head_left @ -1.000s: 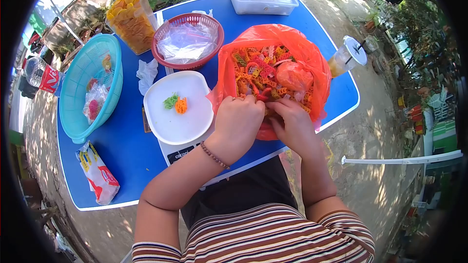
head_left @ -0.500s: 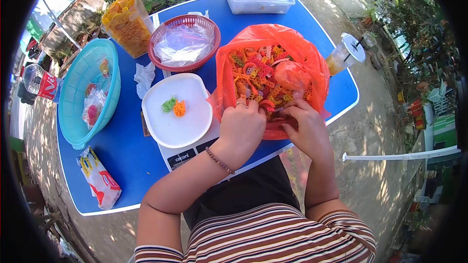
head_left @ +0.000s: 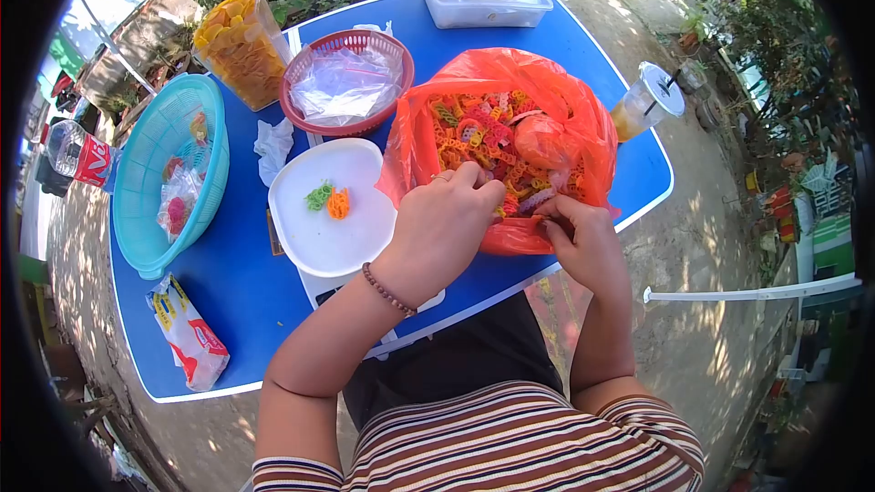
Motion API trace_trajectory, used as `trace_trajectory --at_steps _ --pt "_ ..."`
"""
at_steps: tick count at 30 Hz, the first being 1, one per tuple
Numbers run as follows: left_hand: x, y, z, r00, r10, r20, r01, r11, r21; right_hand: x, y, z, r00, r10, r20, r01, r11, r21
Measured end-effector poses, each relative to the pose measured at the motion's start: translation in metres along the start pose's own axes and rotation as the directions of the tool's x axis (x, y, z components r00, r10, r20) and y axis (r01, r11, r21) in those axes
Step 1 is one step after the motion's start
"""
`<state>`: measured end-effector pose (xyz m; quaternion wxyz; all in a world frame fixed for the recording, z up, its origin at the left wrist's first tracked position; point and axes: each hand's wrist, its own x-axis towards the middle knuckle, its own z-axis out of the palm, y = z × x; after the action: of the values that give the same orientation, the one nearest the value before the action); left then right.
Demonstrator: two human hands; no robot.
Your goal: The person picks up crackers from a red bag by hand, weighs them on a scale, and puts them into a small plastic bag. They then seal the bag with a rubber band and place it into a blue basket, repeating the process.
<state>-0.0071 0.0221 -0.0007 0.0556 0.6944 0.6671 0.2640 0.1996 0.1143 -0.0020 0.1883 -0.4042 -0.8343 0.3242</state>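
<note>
An orange-red plastic bag [head_left: 521, 239] full of colourful wheel- and lattice-shaped snack pieces [head_left: 483, 132] lies open on the table in front of me. A knotted orange plastic bundle [head_left: 544, 141] rests among the pieces. My left hand [head_left: 447, 223], with a ring and a beaded bracelet, is over the bag's near left side, its fingers curled; what they hold is hidden. My right hand [head_left: 586, 235] pinches the bag's near rim beside a purplish piece. Left of the bag, a white scale plate [head_left: 337, 241] bears a green piece [head_left: 319, 195] and an orange piece [head_left: 338, 204].
A red basket [head_left: 401, 96] of clear plastic bags stands behind the plate. Farther left are a teal basin [head_left: 137, 191], a bag of yellow chips [head_left: 239, 50] and a white-red packet [head_left: 193, 337]. A clear box [head_left: 483, 14] and a drink cup [head_left: 649, 100] stand at the far edges.
My left hand has lifted slightly up from the pieces, its fingers curling more. The bag's left side has shifted left over the plate's edge. The right hand stays at the near rim.
</note>
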Motion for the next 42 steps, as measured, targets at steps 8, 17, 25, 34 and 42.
trace_trajectory --at_steps 8,17,25,34,42 --pt "-0.005 -0.002 -0.009 0.961 0.019 0.276 -0.039 0.997 0.064 0.0 -0.002 -0.012 0.943 -0.188 0.274 0.241 0.955 -0.172" --pt "-0.005 0.0 -0.01 0.963 -0.026 0.268 0.015 0.999 0.044 0.0 0.004 -0.001 0.995 -0.079 -0.059 0.08 0.997 0.014" --pt "-0.006 0.026 0.009 0.983 0.18 -0.043 -0.178 0.983 0.055 -0.004 0.023 0.022 0.977 -0.205 -0.06 0.187 0.958 -0.219" --pt "-0.012 0.03 0.021 0.982 -0.164 0.092 0.165 0.986 -0.004 -0.002 0.019 0.023 0.985 -0.167 0.05 0.173 0.913 -0.368" --pt "-0.022 0.014 0.007 0.862 -0.316 0.396 0.344 -0.209 -0.915 -0.005 -0.007 0.019 0.957 -0.162 -0.241 0.226 0.937 0.267"
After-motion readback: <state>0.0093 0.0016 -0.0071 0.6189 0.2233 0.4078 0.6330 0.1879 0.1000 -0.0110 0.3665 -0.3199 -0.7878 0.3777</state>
